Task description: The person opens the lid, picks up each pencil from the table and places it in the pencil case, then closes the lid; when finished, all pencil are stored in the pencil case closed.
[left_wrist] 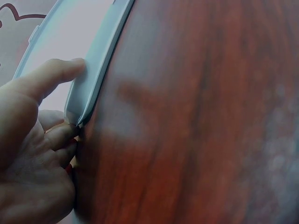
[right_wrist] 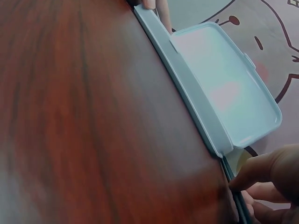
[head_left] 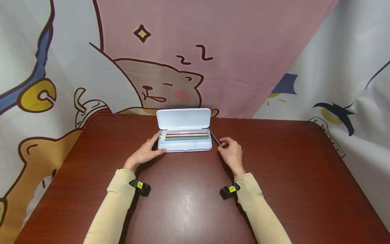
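A white pencil case (head_left: pixel 182 146) lies with its lid (head_left: pixel 184 119) raised at the far side of the table. Several pencils (head_left: pixel 186 136), in red, yellow and green tones, rest side by side in its tray. My left hand (head_left: pixel 144 154) grips the case's left end, with the thumb (left_wrist: pixel 70 70) over the front rim and the other fingers against the end. Beside the case's right end, my right hand (head_left: pixel 231 153) pinches a slim dark pencil (right_wrist: pixel 226 167) between thumb and fingers. That pencil slants from the case's right corner toward the hand; part of it is hidden by the fingers.
The table (head_left: pixel 189 189) is glossy red-brown wood. Behind it hangs a cartoon-printed cloth (head_left: pixel 231 61), close to the raised lid. A black camera is strapped to each wrist, over cream sleeves (head_left: pixel 112 210).
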`<action>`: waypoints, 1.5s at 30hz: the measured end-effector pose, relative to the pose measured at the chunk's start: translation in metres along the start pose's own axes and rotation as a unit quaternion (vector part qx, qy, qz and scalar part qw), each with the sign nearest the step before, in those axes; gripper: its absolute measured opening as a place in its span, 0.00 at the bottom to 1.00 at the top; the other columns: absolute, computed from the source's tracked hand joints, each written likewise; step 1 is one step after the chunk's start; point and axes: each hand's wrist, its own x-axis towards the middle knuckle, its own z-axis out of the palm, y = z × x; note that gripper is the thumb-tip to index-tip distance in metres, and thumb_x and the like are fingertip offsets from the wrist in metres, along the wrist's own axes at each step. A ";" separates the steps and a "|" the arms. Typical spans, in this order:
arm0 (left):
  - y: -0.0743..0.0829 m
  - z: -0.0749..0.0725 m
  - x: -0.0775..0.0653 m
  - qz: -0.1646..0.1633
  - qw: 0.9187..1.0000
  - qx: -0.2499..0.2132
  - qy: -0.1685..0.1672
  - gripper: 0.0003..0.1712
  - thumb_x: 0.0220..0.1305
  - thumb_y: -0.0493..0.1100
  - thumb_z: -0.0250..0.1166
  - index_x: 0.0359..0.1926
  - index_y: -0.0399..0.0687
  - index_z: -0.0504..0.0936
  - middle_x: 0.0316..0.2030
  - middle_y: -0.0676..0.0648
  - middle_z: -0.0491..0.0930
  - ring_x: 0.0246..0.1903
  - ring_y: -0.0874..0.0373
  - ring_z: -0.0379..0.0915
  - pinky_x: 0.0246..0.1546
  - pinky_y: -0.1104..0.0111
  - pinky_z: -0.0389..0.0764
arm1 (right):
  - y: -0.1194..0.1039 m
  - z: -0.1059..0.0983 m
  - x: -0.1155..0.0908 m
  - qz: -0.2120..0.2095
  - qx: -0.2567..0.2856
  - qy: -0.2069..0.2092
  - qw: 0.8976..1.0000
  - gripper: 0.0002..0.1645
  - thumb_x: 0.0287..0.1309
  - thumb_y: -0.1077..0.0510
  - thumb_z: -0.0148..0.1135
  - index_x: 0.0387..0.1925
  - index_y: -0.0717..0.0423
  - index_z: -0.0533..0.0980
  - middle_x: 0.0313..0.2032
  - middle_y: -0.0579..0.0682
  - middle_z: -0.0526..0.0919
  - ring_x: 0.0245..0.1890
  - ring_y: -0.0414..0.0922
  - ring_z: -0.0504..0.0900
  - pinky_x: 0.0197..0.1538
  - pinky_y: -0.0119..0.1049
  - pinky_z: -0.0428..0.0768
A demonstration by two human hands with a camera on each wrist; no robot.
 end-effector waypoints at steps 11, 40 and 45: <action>0.001 0.000 -0.001 0.002 1.000 -0.007 -0.002 0.51 0.63 0.48 0.64 0.76 0.42 0.44 0.72 0.31 0.46 0.71 0.37 0.39 0.68 0.47 0.36 | 0.013 -0.021 -0.001 0.020 -0.005 0.016 1.000 0.11 0.49 0.64 0.63 0.36 0.57 0.84 0.30 0.49 0.83 0.26 0.45 0.77 0.29 0.40 0.68; -0.001 -0.004 0.000 0.001 1.000 0.006 0.000 0.51 0.63 0.49 0.64 0.76 0.41 0.44 0.72 0.31 0.46 0.71 0.37 0.39 0.69 0.48 0.37 | -0.008 -0.011 0.010 -0.143 0.067 -0.085 0.984 0.11 0.52 0.70 0.64 0.39 0.60 0.84 0.31 0.52 0.82 0.32 0.48 0.78 0.37 0.40 0.74; -0.003 -0.002 0.000 0.002 1.000 0.005 -0.001 0.51 0.63 0.49 0.64 0.76 0.42 0.44 0.73 0.32 0.46 0.71 0.38 0.39 0.69 0.48 0.37 | -0.017 -0.003 0.019 -0.158 0.059 -0.109 0.980 0.11 0.53 0.69 0.64 0.40 0.62 0.83 0.34 0.54 0.83 0.35 0.49 0.79 0.40 0.43 0.76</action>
